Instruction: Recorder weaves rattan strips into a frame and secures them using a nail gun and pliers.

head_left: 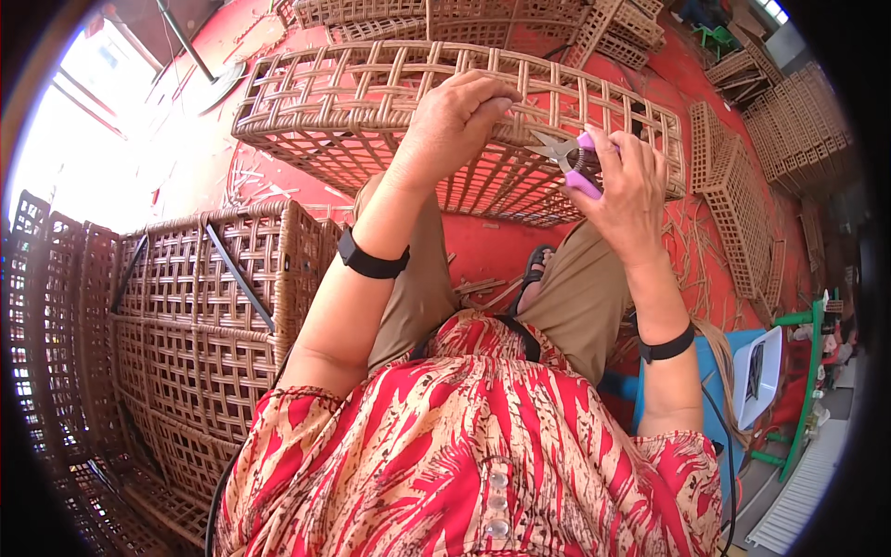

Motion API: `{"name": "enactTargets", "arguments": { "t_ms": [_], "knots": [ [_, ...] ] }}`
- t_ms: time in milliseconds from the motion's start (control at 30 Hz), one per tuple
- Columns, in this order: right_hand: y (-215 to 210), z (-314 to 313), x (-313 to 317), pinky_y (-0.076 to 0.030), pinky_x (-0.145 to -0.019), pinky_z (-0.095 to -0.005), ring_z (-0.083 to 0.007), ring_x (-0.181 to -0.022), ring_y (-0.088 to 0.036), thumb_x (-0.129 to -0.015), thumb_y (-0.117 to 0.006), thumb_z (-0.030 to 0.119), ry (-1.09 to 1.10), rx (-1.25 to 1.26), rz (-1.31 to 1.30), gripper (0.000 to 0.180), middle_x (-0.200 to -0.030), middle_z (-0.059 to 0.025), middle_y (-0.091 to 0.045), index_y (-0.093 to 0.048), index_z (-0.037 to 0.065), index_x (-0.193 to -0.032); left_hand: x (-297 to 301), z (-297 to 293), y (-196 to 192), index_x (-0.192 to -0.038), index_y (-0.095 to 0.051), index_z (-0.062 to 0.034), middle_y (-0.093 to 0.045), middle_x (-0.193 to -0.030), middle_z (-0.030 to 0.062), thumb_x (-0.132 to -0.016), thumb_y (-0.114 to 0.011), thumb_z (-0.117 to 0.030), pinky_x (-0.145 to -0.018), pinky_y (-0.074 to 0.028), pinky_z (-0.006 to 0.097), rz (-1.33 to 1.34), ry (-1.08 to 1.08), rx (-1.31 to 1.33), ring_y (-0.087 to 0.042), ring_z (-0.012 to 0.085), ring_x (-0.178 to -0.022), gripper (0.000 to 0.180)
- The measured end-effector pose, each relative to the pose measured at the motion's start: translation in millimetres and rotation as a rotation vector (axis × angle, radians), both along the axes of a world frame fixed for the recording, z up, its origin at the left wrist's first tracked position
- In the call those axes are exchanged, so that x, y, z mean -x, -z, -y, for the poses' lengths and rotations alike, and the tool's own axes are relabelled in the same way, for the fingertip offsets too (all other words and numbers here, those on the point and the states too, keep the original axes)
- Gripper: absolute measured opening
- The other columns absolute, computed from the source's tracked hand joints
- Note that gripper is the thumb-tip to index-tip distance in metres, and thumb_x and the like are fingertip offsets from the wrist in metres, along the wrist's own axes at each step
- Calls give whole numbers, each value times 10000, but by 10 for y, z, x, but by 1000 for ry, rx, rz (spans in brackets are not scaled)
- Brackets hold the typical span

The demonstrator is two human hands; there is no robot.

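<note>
Red floor behind, we grip the open-lattice tan wicker basket [371,111] with our left hand [455,121] — our right hand [626,181] clenches purple-handled snips [571,158].

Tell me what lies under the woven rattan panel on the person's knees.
Under the rattan panel show a red floor with cane scraps, and a sandalled foot. The left hand covers part of the panel's near edge.

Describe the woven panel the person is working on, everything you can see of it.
The woven panel is an open lattice of tan, cane-like strips crossing in a square grid with a thicker wrapped rim. It lies tilted across the person's knees above the red floor. The left hand grips its near edge from above; the right hand holds purple-handled snips, blades open, at the same edge. Part of the lattice lies hidden behind both hands.
</note>
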State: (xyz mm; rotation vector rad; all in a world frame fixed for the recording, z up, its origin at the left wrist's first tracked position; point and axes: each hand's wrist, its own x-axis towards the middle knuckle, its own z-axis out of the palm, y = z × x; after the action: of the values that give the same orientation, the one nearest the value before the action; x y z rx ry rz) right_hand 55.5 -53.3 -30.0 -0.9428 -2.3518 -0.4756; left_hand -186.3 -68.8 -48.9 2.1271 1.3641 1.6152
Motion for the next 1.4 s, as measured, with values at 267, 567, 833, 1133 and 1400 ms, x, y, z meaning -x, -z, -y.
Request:
{"name": "enactTargets", "arguments": {
  "t_ms": [267, 567, 833, 1133, 1400],
  "knots": [
    [-173, -18, 71, -380, -794, -387, -231, -883, -501, -611, -837, 289, 31, -14, 166, 615, -895, -58, -494, -587, 104, -1142, 36, 25, 22, -1014, -680, -20, -647, -881, 83, -901, -585, -104, -747, -480, 291, 76, 39, 46, -616, 176, -824, 170],
    [-284, -257, 14, -391, -772, -393, -247, -862, -514, -614, -797, 259, -145, -50, 245, 625, -895, -68, -519, -573, 88, -1172, 15, 54, 20, -1007, -682, -18, -647, -865, 75, -899, -599, -131, -736, -478, 292, 59, 42, 80, -612, 173, -811, 177],
    [-316, -402, -47, -414, -727, -387, -259, -798, -529, -679, -759, 245, -233, -32, 319, 500, -842, -83, -530, -567, 57, -1101, 14, 113, -42, -1011, -682, -23, -642, -856, 71, -900, -609, -168, -729, -474, 282, 49, 38, 130, -605, 163, -797, 196],
    [-275, -291, -237, -440, -714, -376, -246, -775, -570, -698, -771, 342, -210, -16, 289, 472, -828, -68, -575, -595, 45, -1021, 34, 32, 9, -1064, -673, -29, -647, -932, 46, -912, -594, -130, -770, -480, 265, 213, 8, 113, -599, 125, -861, 199],
    [33, 976, -1737, -417, -940, -457, -374, -1071, -560, -734, -759, 394, 719, 255, -86, 752, -1170, -185, -604, -478, 18, -1321, -128, 27, 83, -1050, -691, -141, -540, -1014, 41, -712, -761, -367, -888, -410, 396, -448, -111, -118, -498, 254, -1017, 413]
  ]
}}
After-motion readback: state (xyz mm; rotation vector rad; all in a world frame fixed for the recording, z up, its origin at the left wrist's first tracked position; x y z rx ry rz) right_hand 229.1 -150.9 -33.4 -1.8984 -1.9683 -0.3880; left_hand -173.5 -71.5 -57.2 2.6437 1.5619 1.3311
